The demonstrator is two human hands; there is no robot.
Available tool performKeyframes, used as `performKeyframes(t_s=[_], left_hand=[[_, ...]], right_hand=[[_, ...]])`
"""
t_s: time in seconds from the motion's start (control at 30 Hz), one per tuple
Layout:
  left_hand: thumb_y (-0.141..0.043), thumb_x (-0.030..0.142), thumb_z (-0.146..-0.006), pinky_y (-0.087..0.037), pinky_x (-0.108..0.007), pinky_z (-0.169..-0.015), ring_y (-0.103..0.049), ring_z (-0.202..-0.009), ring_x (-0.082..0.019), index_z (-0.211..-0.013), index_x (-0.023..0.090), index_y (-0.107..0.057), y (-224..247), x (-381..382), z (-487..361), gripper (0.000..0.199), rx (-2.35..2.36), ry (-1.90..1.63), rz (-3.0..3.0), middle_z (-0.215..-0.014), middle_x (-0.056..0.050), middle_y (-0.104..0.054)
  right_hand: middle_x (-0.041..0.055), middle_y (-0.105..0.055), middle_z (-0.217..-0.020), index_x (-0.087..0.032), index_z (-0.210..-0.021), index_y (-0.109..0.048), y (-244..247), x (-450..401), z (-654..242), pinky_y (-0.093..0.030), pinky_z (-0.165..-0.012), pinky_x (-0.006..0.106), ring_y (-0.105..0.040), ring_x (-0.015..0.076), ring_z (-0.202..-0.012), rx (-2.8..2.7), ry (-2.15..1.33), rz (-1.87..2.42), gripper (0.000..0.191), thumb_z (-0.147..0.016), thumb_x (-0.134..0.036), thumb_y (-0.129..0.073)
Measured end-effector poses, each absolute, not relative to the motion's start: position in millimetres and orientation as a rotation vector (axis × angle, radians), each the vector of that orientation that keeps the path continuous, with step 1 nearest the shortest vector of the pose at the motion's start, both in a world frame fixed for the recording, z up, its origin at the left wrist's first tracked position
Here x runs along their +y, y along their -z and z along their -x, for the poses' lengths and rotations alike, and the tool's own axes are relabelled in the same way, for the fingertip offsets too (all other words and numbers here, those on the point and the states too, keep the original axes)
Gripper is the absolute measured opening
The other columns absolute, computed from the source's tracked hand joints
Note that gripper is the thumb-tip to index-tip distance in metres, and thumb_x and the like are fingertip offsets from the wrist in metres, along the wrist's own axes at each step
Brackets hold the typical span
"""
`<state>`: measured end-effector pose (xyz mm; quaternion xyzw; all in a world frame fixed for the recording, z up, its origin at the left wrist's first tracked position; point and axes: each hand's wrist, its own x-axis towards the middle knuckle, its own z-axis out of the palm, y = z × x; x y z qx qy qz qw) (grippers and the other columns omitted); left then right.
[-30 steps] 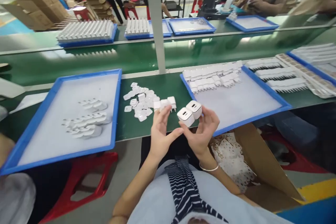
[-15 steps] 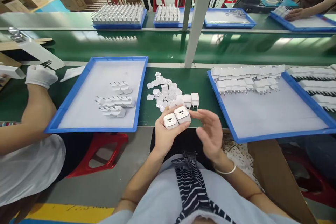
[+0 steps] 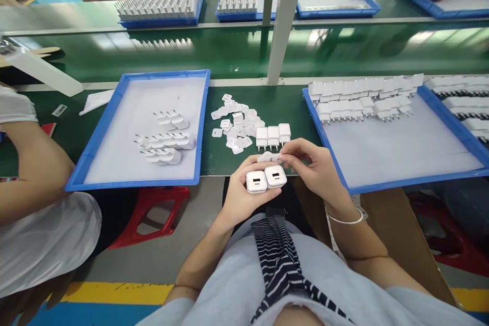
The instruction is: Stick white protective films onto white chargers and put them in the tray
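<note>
My left hand [image 3: 241, 191] is wrapped round two white USB charger plugs [image 3: 266, 179] held side by side, their port ends facing up. Just beyond them, by my left fingertips, lies a small white piece [image 3: 269, 157], apparently a cap with slots. The thumb and fingertips of my right hand [image 3: 305, 160] pinch its right end. On the green bench, a loose pile of white charger caps [image 3: 237, 123] spreads out ahead of my hands. Three white charger plugs [image 3: 273, 135] stand in a row beside it, prongs toward me.
A blue-rimmed tray [image 3: 202, 127] with several chargers lies left; another tray [image 3: 353, 189] with rows of chargers lies right. A metal post [image 3: 280, 35] rises behind the pile. A co-worker's arm [image 3: 36, 155] is at far left. Filled trays [image 3: 160, 23] stand on the far bench.
My right hand has closed from a loose, open pose onto the small white piece beside the chargers. My left hand has shifted slightly right and down in the picture, and the whole view tilts lower.
</note>
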<state>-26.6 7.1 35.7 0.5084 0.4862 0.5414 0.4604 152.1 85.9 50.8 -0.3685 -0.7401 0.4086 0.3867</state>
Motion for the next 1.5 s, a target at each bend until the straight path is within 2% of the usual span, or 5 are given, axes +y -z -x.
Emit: performKeyframes(t_s=[0.17, 0.3, 0.67, 1.23, 1.5], left_hand=[[-0.089, 0.018, -0.067, -0.056, -0.040, -0.101, -0.069, -0.111, -0.024, -0.109, 0.028, -0.079, -33.3, 8.6, 26.2, 0.044, 1.207, -1.327, -1.254, -0.119, -0.006, -0.070], [-0.088, 0.019, -0.069, -0.055, -0.041, -0.104, -0.068, -0.116, -0.026, -0.109, 0.027, -0.078, -33.2, 10.2, 25.1, 0.042, 1.215, -1.334, -1.275, -0.120, -0.007, -0.071], [-0.072, 0.010, -0.083, -0.058, -0.042, -0.105, -0.068, -0.119, -0.024, -0.123, 0.024, -0.068, -20.4, 10.2, 14.3, 0.042, 1.535, -1.593, -1.839, -0.131, -0.010, -0.066], [-0.072, 0.008, -0.084, -0.062, -0.039, -0.099, -0.071, -0.114, -0.023, -0.121, 0.018, -0.068, -23.7, 7.0, 16.6, 0.039, 1.538, -1.635, -1.956, -0.128, -0.012, -0.068], [-0.073, 0.007, -0.083, -0.062, -0.039, -0.099, -0.070, -0.115, -0.024, -0.120, 0.016, -0.068, -22.4, 7.9, 17.7, 0.039, 1.487, -1.637, -2.019, -0.127, -0.012, -0.068]], right_hand=[[0.0017, -0.075, -0.092, -0.027, -0.103, -0.068, -46.8, 82.8, -161.6, -0.059, -0.071, 0.034, -0.070, 0.0197, -0.079, -2.011, -0.893, 0.957, 0.011, -0.096, -0.021, -0.061], [0.0018, -0.078, -0.090, -0.028, -0.095, -0.074, -49.0, 81.0, -168.0, -0.061, -0.073, 0.038, -0.072, 0.0209, -0.075, -1.964, -0.784, 1.019, 0.011, -0.094, -0.022, -0.065], [-0.0021, -0.073, -0.068, -0.026, -0.095, -0.078, -44.7, 49.7, -147.2, -0.059, -0.051, 0.025, -0.067, 0.0130, -0.055, -1.217, -1.547, 0.984, 0.009, -0.087, -0.023, -0.076], [-0.0033, -0.071, -0.067, -0.021, -0.102, -0.074, -50.6, 45.5, -140.2, -0.056, -0.050, 0.018, -0.064, 0.0085, -0.054, -1.240, -1.567, 0.993, 0.017, -0.086, -0.018, -0.076], [-0.0048, -0.070, -0.063, -0.020, -0.090, -0.061, -51.4, 51.4, -141.8, -0.049, -0.044, 0.014, -0.061, 0.0075, -0.049, -1.162, -1.667, 0.999, 0.031, -0.074, -0.021, -0.088]])
